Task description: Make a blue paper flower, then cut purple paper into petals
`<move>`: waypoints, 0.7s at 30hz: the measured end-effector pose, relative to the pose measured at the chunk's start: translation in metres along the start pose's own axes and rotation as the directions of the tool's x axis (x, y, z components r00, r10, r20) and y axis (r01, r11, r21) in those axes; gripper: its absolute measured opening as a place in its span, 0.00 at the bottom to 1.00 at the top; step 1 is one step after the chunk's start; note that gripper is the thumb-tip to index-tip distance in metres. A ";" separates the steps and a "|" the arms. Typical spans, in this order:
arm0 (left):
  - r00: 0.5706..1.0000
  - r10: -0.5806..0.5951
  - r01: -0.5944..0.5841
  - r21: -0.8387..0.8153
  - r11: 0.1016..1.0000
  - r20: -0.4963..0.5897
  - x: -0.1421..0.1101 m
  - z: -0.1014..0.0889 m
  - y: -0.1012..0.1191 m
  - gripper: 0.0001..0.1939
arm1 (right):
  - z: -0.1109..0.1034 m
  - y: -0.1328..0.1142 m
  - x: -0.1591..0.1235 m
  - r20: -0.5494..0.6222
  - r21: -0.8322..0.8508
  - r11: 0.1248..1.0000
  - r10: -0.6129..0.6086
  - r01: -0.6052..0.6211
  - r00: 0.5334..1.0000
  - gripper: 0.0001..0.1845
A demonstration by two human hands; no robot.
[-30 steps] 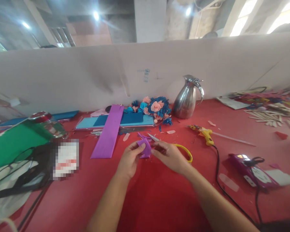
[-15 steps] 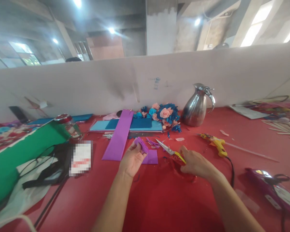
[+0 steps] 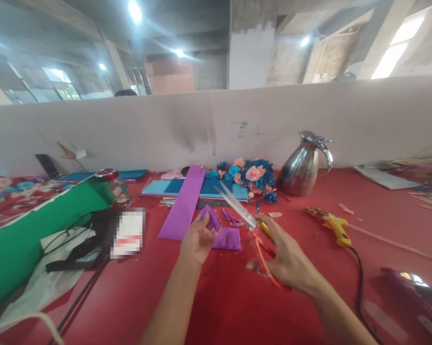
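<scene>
My left hand [image 3: 197, 239] pinches a small folded piece of purple paper [image 3: 213, 218] between thumb and fingers. In my right hand [image 3: 287, 256] is a pair of scissors [image 3: 239, 206] with one yellow and one red-orange handle; the blades are smeared by motion and point up and to the left, apart from the paper. Below and beside the left hand lies a purple paper piece [image 3: 228, 238] on the red table. Purple scraps [image 3: 232, 218] sit just beyond it. Behind the left hand a long purple strip [image 3: 183, 206] slants across stacked blue sheets [image 3: 219, 187].
Paper flowers [image 3: 255, 175] and a steel jug [image 3: 302, 167] stand along the white partition [image 3: 158, 124]. Right of my right hand lies a yellow glue gun [image 3: 332, 225] with a cord. A glass jar [image 3: 115, 189] and a green box wall [image 3: 72, 206] are at left.
My right hand has lifted the scissors from the table, the blades tilting more upward. The left hand still holds the purple paper. The whole view has shifted slightly left.
</scene>
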State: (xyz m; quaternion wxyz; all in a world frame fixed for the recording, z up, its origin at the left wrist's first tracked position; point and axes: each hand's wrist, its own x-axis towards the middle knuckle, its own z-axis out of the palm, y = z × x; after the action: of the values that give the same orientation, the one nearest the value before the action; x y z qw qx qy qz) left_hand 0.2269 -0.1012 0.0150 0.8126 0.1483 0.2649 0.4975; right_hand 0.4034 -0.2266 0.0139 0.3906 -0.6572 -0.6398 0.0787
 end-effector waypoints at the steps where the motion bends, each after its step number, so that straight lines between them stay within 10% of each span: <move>1: 1.000 0.001 -0.001 0.001 1.000 -0.006 -0.001 0.001 -0.001 0.07 | 0.006 -0.006 -0.002 -0.002 -0.040 0.999 -0.020 0.020 1.000 0.37; 21: 0.990 0.028 -0.024 0.026 0.999 -0.136 -0.004 0.005 -0.002 0.11 | 0.029 -0.018 -0.006 -0.054 -0.215 0.975 -0.070 0.057 0.996 0.29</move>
State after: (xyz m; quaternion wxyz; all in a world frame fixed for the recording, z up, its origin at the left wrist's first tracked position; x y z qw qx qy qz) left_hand 0.2298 -0.1055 0.0189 0.7841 0.1273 0.3240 0.5138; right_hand 0.3707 -0.2224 0.0024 0.3398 -0.6767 -0.6527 -0.0230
